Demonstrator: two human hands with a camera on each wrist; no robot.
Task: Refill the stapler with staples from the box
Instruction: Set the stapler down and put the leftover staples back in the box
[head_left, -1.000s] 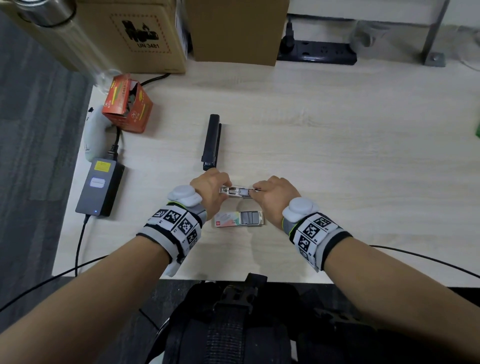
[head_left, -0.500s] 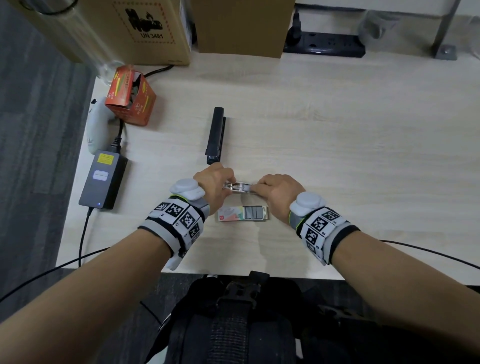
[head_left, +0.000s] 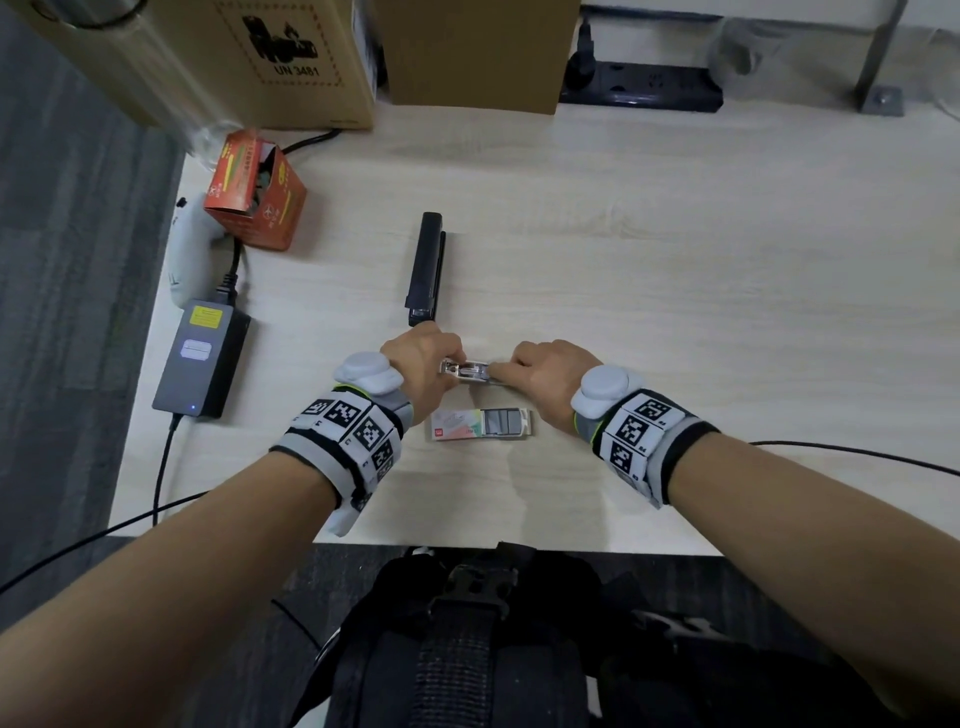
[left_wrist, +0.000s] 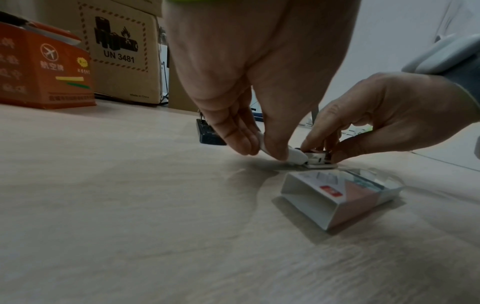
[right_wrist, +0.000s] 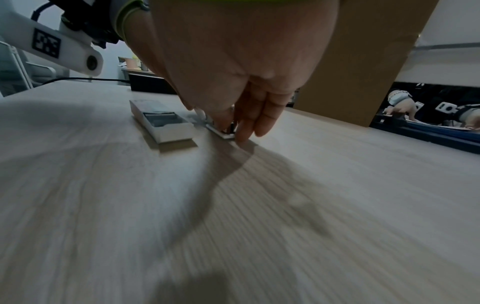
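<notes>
1. Left hand (head_left: 422, 364) pinches the small stapler's (head_left: 467, 372) white end, pinning it to the desk.
2. Right hand (head_left: 545, 375) pinches the metal end, likely seating staples.
3. The open staple box (head_left: 480, 423) sits just nearer, within reach.

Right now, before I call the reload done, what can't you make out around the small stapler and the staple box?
- Small stapler: whether staples sit in its channel; head view too small, left hand and right hand cover its ends.
- Right wrist view: the fingers hide the stapler.
- Staple box: number of strips left, too small; left wrist view shows only the sleeve.
</notes>
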